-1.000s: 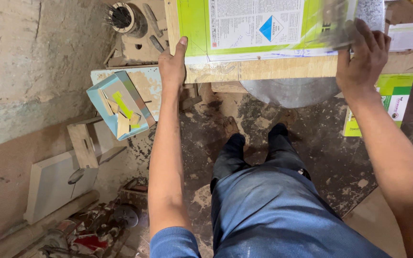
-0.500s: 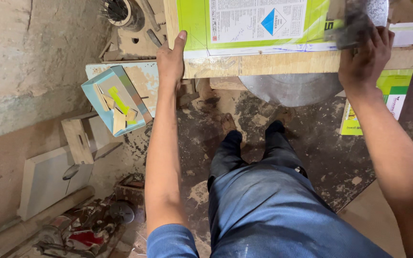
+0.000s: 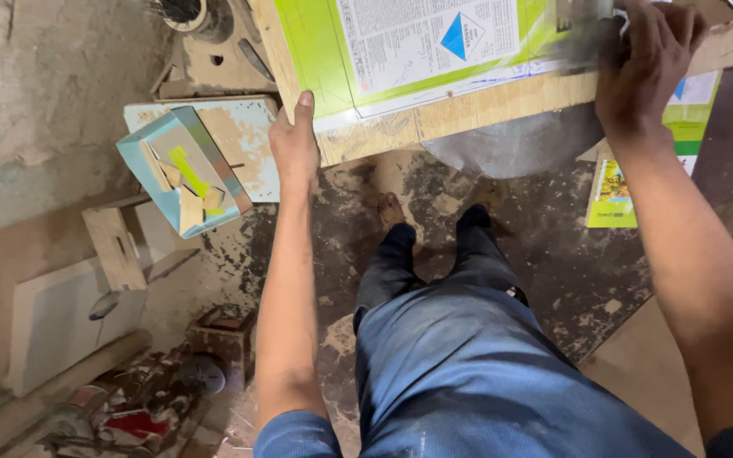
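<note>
Dusty, paint-spattered concrete floor (image 3: 553, 254) lies under the head view. Left hand (image 3: 296, 144) lies flat, fingers extended, steadying the edge of the plywood board (image 3: 468, 106) with its glossy green-and-white printed sheet (image 3: 417, 42). Right hand (image 3: 642, 64) curls around something blurred (unclear what) at the board's far side. Light-blue box (image 3: 181, 174) of offcuts sits nearby.

Wooden board (image 3: 468, 110) flat, green-white printed sheet (image 3: 417, 42) on top.

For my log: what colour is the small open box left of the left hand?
Light blue box, seen in the head view.
</note>
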